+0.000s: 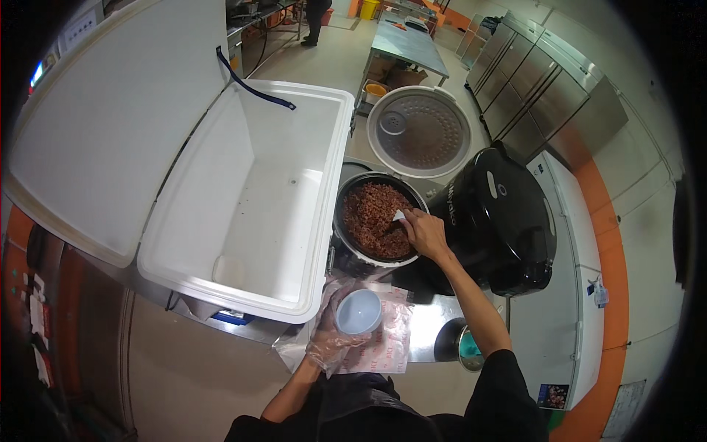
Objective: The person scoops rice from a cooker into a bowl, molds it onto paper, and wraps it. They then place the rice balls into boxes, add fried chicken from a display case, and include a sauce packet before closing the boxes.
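My left hand [334,331], in a clear plastic glove, holds a small light-blue bowl [359,310] whose inside shows no food. Beneath the bowl lies printed wrapping paper [393,342] at the counter's front edge. My right hand [424,231] is bare and grips a white utensil [399,215], probably a rice scoop; its lower end is hidden in the rice. Reddish-brown cooked rice [375,212] fills much of the dark pot of a rice cooker [341,243]. The cooker's round lid [420,131] stands raised behind it.
A large white cooler box [276,199] with its lid [116,127] raised stands left of the cooker. A black Miyako rice cooker [491,215] is on the right. Near my right forearm is a metal container [469,348] with something teal inside. Beyond are a steel table [409,44] and a person's legs [315,22].
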